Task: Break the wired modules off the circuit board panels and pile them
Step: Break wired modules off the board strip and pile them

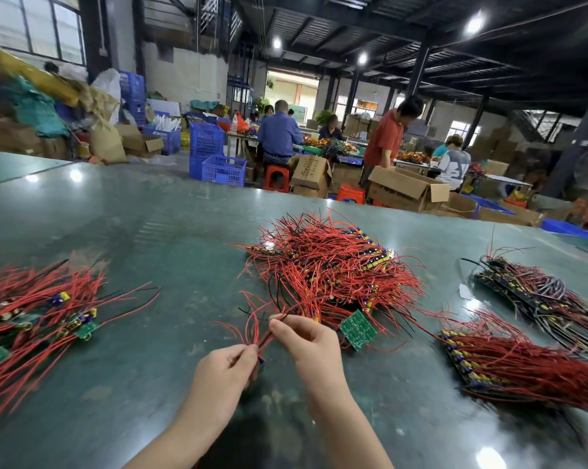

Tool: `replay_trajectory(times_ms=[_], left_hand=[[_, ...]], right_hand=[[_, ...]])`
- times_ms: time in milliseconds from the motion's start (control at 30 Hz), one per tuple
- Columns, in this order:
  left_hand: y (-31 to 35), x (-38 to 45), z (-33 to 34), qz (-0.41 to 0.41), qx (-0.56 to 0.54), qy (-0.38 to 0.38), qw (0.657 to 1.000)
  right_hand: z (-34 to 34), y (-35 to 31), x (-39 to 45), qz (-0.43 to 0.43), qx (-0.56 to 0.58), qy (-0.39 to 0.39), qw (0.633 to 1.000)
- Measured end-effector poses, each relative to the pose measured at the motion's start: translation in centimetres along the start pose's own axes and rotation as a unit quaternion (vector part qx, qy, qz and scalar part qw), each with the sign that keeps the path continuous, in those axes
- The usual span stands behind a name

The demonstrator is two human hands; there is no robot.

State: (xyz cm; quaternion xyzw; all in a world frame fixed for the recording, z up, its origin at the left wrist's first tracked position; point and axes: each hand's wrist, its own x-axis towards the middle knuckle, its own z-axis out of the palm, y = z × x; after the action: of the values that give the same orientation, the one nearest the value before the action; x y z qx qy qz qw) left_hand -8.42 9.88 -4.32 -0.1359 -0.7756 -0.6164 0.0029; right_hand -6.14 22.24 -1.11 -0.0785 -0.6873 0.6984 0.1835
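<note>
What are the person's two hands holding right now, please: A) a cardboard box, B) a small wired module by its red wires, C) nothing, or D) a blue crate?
B: the left hand and right hand both pinch the red wires of a small module above the green table.

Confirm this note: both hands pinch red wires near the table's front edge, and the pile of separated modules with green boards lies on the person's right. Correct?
Not quite. In the head view the left hand and right hand do pinch the red wires above the table, but the pile of separated modules lies on the person's left, not the right.
</note>
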Motion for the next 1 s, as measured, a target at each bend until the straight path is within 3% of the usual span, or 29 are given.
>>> replay_trajectory(times_ms=[100, 233, 400, 533, 700, 900, 1000], left_hand=[[-0.6, 0.3, -0.1, 0.007, 0.018, 0.008, 1.000], [-0.6, 0.2, 0.0, 0.031, 0.030, -0.011, 0.999], [-0.4, -0.5, -0.2, 0.103, 0.072, -0.029, 0.992], [-0.3, -1.0, 0.0, 0.142, 0.089, -0.044, 0.985], [-0.6, -0.8, -0.2, 0.150, 0.084, -0.034, 0.984], [-0.2, -0.6, -0.2, 0.125, 0.057, -0.072, 0.988], [0.0, -0.6, -0.2, 0.111, 0.042, -0.105, 0.987]], right_hand=[[-1.0, -0.1, 0.4, -0.009, -0.038, -0.066, 0.997], [-2.3, -0.1, 0.7, 0.099, 0.011, -0.105, 0.989], [-3.2, -0.4, 1.6, 0.173, 0.148, -0.024, 0.973], [-3.3, -0.1, 1.7, 0.204, 0.205, -0.030, 0.957], [-4.5, -0.1, 2.5, 0.163, 0.188, 0.096, 0.964], [-5.8, -0.4, 2.7, 0.191, 0.245, 0.048, 0.949], [-5.9, -0.4, 2.7, 0.199, 0.259, 0.059, 0.943]])
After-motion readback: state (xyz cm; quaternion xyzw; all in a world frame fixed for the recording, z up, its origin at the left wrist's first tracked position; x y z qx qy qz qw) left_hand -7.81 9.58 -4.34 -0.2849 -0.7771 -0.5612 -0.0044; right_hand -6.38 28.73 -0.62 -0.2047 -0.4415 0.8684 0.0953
